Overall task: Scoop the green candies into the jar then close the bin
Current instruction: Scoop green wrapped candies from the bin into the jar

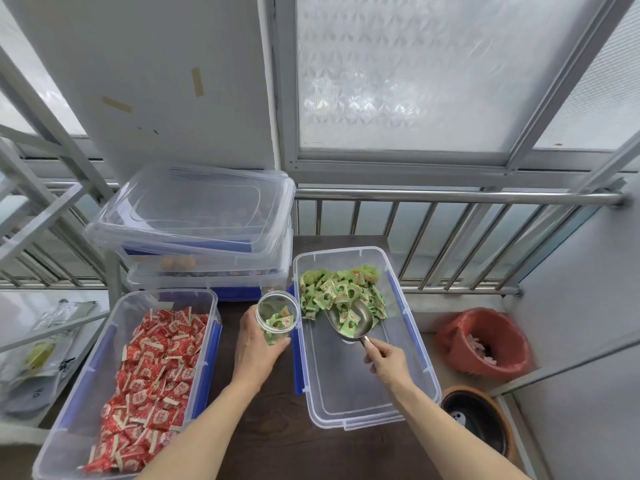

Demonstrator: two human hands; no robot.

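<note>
A clear bin (360,393) with blue latches stands on the dark table, lidless, with green wrapped candies (341,287) heaped at its far end. My right hand (388,362) grips the handle of a metal scoop (351,322) that lies in the bin, holding a few green candies at the heap's near edge. My left hand (258,351) holds a small clear jar (277,315) upright just left of the bin, with a few green candies inside. Clear lids (194,209) rest on stacked bins behind the jar.
An open bin of red wrapped candies (152,368) sits at the left. Stacked closed bins (207,268) stand at the back. A red-lined waste basket (485,341) and a dark pot (478,420) sit on the floor at the right. A metal railing (450,199) runs behind the table.
</note>
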